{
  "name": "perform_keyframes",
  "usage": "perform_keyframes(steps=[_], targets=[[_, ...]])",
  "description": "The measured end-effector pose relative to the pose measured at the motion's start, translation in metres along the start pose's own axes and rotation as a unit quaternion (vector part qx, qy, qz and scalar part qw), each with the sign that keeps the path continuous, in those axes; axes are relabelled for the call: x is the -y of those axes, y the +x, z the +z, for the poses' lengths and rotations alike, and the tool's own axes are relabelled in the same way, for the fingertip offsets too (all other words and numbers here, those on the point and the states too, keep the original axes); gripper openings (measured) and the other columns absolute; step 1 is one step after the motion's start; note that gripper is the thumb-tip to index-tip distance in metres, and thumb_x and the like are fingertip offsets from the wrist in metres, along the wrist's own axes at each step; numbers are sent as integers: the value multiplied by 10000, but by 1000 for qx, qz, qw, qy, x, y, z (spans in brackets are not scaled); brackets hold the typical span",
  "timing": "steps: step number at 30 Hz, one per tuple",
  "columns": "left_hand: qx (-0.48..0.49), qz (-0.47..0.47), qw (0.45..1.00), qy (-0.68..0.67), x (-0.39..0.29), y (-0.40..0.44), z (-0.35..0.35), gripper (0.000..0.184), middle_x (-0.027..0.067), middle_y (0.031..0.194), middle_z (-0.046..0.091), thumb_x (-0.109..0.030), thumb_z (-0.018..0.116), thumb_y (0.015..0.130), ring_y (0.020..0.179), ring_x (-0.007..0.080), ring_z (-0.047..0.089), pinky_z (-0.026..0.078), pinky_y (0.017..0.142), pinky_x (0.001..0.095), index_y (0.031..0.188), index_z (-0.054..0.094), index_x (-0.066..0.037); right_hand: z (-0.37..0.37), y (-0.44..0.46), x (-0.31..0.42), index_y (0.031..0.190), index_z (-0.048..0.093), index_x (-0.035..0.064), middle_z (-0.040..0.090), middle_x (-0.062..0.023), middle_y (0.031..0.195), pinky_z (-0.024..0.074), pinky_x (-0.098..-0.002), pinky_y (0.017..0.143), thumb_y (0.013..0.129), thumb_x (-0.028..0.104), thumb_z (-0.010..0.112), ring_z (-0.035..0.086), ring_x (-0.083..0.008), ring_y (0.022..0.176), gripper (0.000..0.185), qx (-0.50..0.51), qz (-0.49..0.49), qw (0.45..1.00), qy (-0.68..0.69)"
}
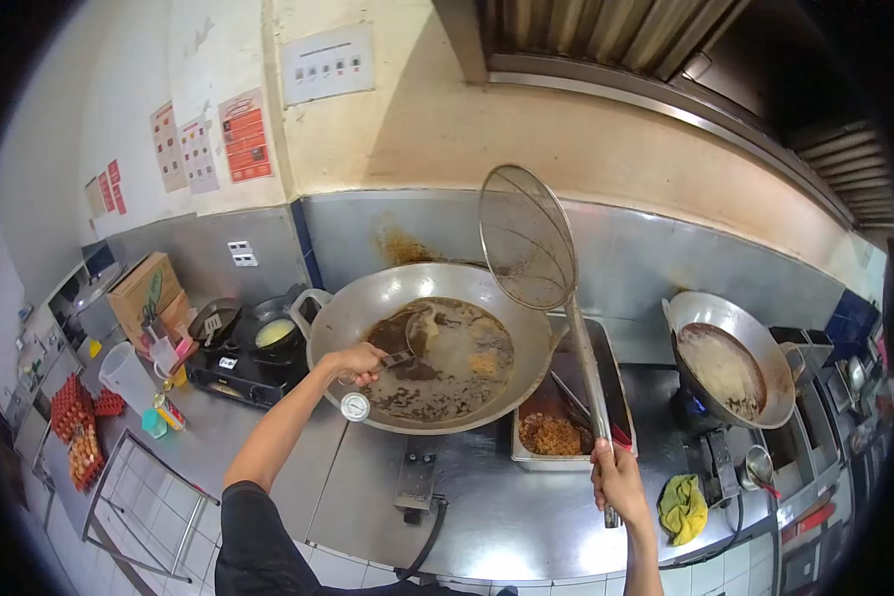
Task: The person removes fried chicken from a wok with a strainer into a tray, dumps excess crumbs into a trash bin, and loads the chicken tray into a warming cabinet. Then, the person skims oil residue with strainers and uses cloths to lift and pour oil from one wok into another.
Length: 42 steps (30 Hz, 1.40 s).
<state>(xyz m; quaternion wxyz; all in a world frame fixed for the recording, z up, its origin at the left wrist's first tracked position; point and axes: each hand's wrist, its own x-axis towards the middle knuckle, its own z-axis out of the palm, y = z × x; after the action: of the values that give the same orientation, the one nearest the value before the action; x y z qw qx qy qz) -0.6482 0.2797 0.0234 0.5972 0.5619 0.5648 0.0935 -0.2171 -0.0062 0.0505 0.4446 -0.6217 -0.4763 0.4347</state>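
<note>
In the head view, a utensil (pixel 399 358) is gripped by the left hand (pixel 360 364) over the near-left part of the large wok (pixel 447 281). Right of the wok — well apart — the mesh skimmer (pixel 578 338) is clamped by its handle, head up, in the right hand (pixel 618 477).
</note>
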Motion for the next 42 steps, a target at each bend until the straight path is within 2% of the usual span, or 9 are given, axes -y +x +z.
perform_keyframes(steps=[2, 5, 9, 13, 19, 21, 24, 33, 42], targets=[[29, 4, 999, 19, -18, -16, 26, 683, 24, 677, 456, 47, 295, 833, 457, 62, 316, 297, 374, 217, 1502, 194, -44, -5, -6, -5, 834, 477, 12, 411, -8, 508, 345, -272, 318, 985, 470, 435, 425, -107, 341, 484, -6, 2, 1000, 1], [67, 24, 997, 19, -32, -29, 51, 658, 13, 666, 440, 33, 293, 855, 461, 43, 311, 268, 369, 192, 1500, 191, -39, -16, -12, -12, 838, 478, 5, 416, -11, 515, 348, -271, 319, 987, 469, 429, 430, -106, 345, 489, -6, 7, 1000, 6], [141, 21, 987, -77, -33, -47, 79, 632, -4, 667, 431, 25, 280, 878, 463, 36, 317, 270, 374, 196, 1498, 239, -86, -30, -19, -19, 841, 478, 1, 422, -14, 523, 352, -267, 319, 994, 454, 417, 441, -104, 352, 482, 1, 18, 1000, 18], [53, 27, 976, -210, -39, -75, 134, 485, -7, 694, 429, -18, 339, 938, 486, 29, 327, 273, 379, 166, 1422, 358, -48, -38, -26, -22, 839, 476, 7, 429, -17, 528, 350, -258, 317, 1001, 433, 408, 439, -100, 352, 461, -4, 20, 1000, 16], [67, 67, 862, -499, -37, -21, 199, 113, -4, 718, 419, -36, 376, 968, 512, 32, 368, 318, 384, 154, 920, 462, 20, -46, -27, -31, 834, 470, 11, 428, -19, 521, 348, -255, 314, 1004, 425, 407, 426, -99, 343, 452, 16, 12, 998, 54], [63, 82, 806, -583, -37, 19, 204, 61, 102, 786, 514, 28, 385, 899, 533, 89, 434, 375, 422, 202, 901, 440, 54, -46, -26, -33, 835, 471, 10, 425, -19, 516, 347, -255, 311, 1003, 431, 406, 424, -102, 337, 458, 28, 2, 998, 50], [31, 123, 756, -642, -49, 61, 203, 97, 134, 801, 525, 61, 346, 858, 528, 113, 437, 396, 436, 225, 926, 415, 67, -47, -27, -37, 840, 466, 18, 410, -12, 497, 346, -252, 299, 1003, 448, 393, 416, -104, 318, 465, 36, -10, 998, 47], [-130, 209, 750, -614, -64, 128, 153, 143, 121, 741, 507, 21, 288, 920, 492, 113, 411, 385, 405, 246, 961, 418, 66, -41, -44, -56, 847, 460, 17, 416, -20, 494, 355, -267, 285, 990, 480, 403, 413, -119, 304, 488, 39, 0, 997, 70], [-113, 210, 804, -545, -12, 68, 73, 131, 94, 694, 505, 10, 313, 897, 476, 93, 430, 383, 391, 225, 957, 428, 32, -43, -52, -54, 822, 459, 15, 396, -22, 476, 333, -272, 278, 1006, 436, 392, 404, -120, 303, 464, 17, -1, 998, 54]])
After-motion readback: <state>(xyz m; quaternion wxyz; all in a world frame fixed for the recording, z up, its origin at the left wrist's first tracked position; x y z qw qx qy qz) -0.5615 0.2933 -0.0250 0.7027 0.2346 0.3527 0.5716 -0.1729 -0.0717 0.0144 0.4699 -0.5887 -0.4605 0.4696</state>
